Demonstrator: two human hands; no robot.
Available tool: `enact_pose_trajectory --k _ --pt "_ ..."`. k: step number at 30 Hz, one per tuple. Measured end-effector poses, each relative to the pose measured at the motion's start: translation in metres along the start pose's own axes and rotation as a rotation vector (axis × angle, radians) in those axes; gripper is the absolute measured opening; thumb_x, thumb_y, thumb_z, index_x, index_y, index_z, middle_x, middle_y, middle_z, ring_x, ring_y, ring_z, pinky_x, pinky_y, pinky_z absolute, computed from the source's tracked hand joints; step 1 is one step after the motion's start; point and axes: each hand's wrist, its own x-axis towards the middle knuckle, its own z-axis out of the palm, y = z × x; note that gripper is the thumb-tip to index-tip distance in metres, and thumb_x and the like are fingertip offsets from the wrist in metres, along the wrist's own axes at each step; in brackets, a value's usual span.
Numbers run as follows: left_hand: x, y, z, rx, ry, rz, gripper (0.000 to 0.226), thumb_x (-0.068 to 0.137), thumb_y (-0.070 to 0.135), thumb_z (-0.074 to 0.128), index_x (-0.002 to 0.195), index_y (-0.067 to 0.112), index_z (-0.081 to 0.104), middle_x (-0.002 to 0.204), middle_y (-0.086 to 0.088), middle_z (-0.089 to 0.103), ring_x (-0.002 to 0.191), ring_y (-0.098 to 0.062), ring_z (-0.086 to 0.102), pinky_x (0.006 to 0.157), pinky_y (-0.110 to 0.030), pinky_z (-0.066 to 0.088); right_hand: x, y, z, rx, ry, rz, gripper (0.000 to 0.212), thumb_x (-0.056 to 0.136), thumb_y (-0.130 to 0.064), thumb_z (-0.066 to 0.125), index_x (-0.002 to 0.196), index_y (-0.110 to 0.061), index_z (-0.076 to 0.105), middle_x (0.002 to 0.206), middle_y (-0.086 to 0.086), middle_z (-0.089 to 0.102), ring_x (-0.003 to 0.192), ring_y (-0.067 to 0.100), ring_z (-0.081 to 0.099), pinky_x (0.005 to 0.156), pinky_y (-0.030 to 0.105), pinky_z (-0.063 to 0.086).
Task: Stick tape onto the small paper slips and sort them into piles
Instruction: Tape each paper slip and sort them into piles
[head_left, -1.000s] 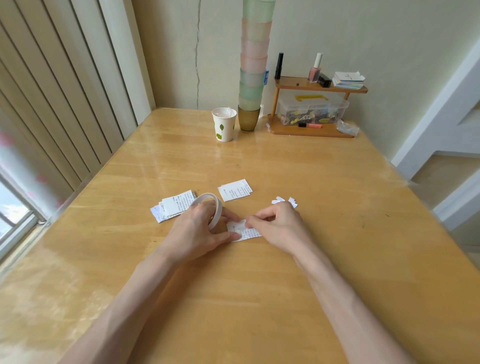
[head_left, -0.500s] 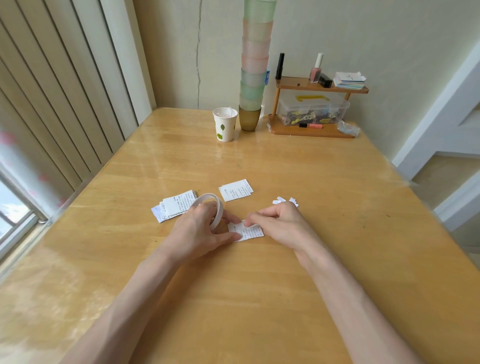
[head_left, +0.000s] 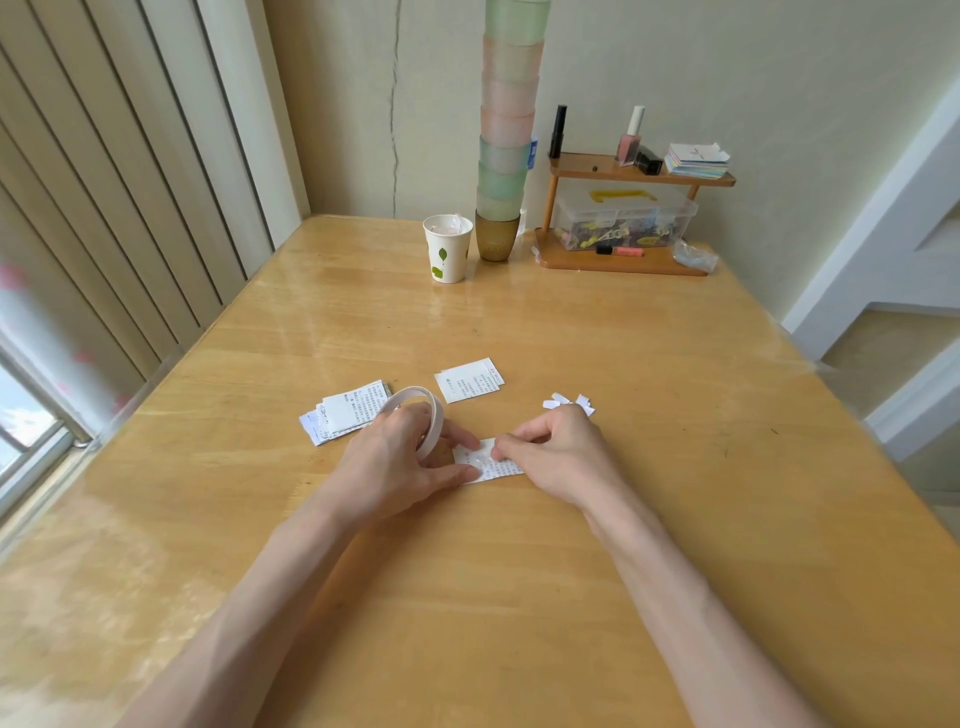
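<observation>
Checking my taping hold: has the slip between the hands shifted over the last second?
No; the slip lies just as near the paper pile beyond it as before.

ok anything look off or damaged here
A long vertical crack runs down the wall behind the table. The stack of cups at the far edge towers out of frame and might topple. Nothing looks spilled.

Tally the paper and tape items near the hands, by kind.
Tape roll: 1
Slip piles: 2 (left pile, far pile)
Slip being taped: 1
Scrap cluster: 1
Total: 5
</observation>
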Motion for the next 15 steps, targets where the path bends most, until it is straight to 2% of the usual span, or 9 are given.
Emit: enact_pose_trajectory --k 3,5,7,11,15 --pt "0.000 -0.001 0.001 0.014 0.001 -0.002 0.025 0.078 0.048 0.087 0.099 0.045 0.073 0.104 0.018 0.070 0.099 -0.005 0.065 0.090 -0.041 0.055 0.000 0.000 0.000 0.000 0.012 -0.005 0.017 0.090 -0.029 0.071 0.081 -0.020 0.083 0.094 0.005 0.078 0.069 0.010 0.056 0.051 0.017 0.041" --pt "-0.001 -0.001 0.001 0.015 0.002 -0.005 0.027 0.077 0.057 0.084 0.098 0.045 0.073 0.102 0.018 0.070 0.098 -0.005 0.066 0.089 -0.041 0.056 0.001 0.000 0.001 0.002 0.010 0.000 0.018 0.090 -0.030 0.071 0.082 -0.020 0.083 0.088 0.004 0.078 0.066 0.009 0.054 0.048 0.014 0.039" --pt "-0.001 0.001 0.002 0.019 0.027 -0.016 0.031 0.075 0.067 0.076 0.095 0.043 0.074 0.096 0.017 0.072 0.094 -0.004 0.067 0.085 -0.040 0.056 0.001 0.000 0.001 0.000 0.002 0.003 0.020 0.089 -0.032 0.071 0.084 -0.017 0.083 0.080 0.004 0.073 0.065 0.010 0.052 0.051 0.018 0.040" --pt "0.002 0.010 0.010 0.104 0.151 -0.085 0.012 0.084 0.052 0.078 0.083 0.041 0.075 0.078 0.022 0.067 0.082 -0.002 0.064 0.073 -0.032 0.053 0.001 0.000 0.001 0.015 0.004 0.010 0.019 0.087 -0.033 0.073 0.080 -0.020 0.083 0.086 0.005 0.077 0.070 0.010 0.055 0.056 0.022 0.042" --pt "0.002 0.014 0.014 0.137 0.177 -0.145 0.013 0.079 0.051 0.081 0.081 0.039 0.075 0.073 0.024 0.065 0.077 0.001 0.062 0.068 -0.028 0.049 0.002 0.000 0.002 -0.007 0.001 0.017 0.021 0.086 -0.032 0.071 0.085 -0.014 0.082 0.075 -0.001 0.059 0.068 0.012 0.047 0.058 0.026 0.038"
